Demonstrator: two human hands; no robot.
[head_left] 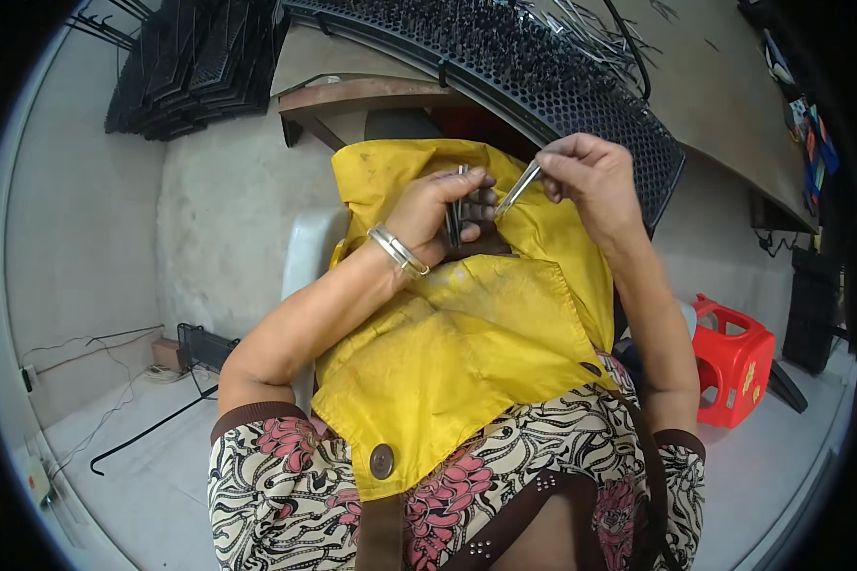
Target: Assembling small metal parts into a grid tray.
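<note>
My left hand [428, 211], with a bangle at the wrist, is closed around a few slim dark metal pieces [454, 225]; their exact kind is hard to make out. To its right, my right hand [590, 176] pinches slim silver tweezers [518, 188] by one end. Their other end slants down toward the left hand's fingers, and I cannot tell whether it touches them. Both hands are above the yellow apron [448, 343] spread over my lap.
A black perforated rack [581, 95] full of upright dark pieces runs along the table [705, 86] ahead. Loose silver strips [581, 29] lie behind it. More black racks [195, 67] are stacked far left. A red plastic stool [733, 362] stands at right.
</note>
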